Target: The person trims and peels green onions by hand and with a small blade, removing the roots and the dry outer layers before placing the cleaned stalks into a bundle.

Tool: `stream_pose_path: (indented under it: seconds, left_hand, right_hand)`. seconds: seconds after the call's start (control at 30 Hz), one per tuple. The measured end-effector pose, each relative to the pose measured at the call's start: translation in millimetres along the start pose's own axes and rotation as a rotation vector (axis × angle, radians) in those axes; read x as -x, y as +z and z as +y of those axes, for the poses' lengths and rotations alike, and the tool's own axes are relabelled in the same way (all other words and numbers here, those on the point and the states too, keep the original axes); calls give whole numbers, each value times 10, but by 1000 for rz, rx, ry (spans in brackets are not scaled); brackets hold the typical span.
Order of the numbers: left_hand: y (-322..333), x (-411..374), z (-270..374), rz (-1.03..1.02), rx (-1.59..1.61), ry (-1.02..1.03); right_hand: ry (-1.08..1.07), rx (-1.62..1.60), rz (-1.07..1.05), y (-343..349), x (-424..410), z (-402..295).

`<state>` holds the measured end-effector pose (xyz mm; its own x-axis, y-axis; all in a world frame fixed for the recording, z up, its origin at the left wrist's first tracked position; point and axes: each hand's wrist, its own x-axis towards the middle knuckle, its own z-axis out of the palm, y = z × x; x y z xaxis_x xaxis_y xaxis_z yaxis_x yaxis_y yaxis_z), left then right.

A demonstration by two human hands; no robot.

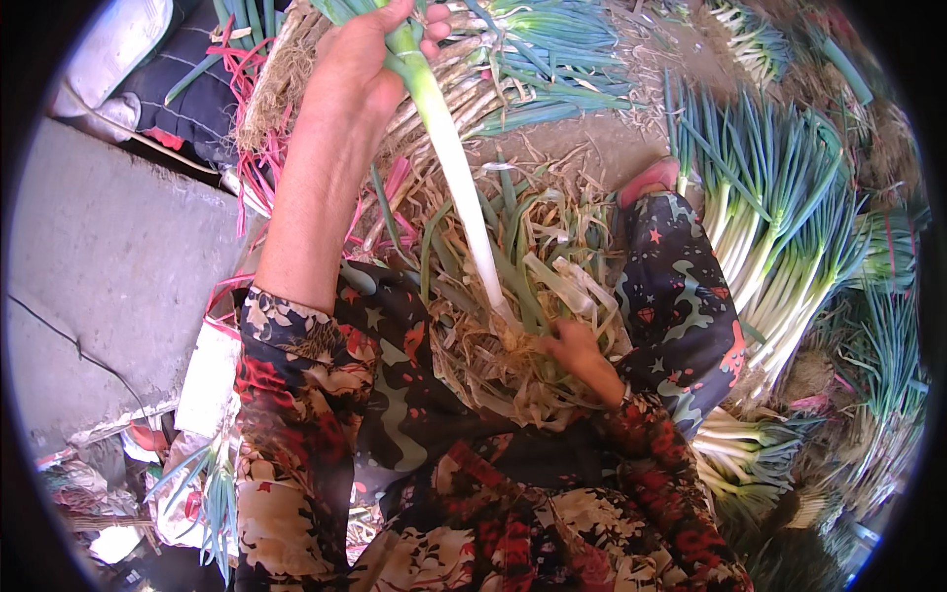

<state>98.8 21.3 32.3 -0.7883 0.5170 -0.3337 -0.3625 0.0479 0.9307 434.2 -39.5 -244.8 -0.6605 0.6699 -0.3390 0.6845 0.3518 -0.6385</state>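
Observation:
My left hand (377, 55) is raised at the top, its fingers closed around the green upper part of a long green onion (462, 174). The onion's white stalk slants down to its root end, above a heap of dry peeled leaves (503, 385) between my knees. Near the roots is my right hand (577, 348), its fingers curled at pale peeled leaf matter; whether it grips any of it is unclear.
Unpeeled onions (444, 111) with dry roots lie ahead beside pink twine (248, 66). Cleaned green onions (769, 222) are piled at the right, past my knee. A grey slab (126, 274) stands at the left.

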Motion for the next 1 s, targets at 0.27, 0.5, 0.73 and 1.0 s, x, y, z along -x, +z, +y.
stream_pose_path:
  seconds: [0.27, 0.5, 0.73, 1.0]
  left_hand:
    - [-161, 60, -368, -408, 224, 292]
    - [-716, -180, -129, -213, -140, 686]
    - [-71, 433, -690, -730, 98, -23]
    - [97, 328, -610, -625, 392, 46]
  right_hand:
    - [-266, -843, 153, -743, -149, -1594]
    - [-180, -1542, -240, -1264, -49, -1379]
    - [-175, -1738, -514, -1159, -96, -1463]
    - [-266, -853, 216, -976, -197, -1750]
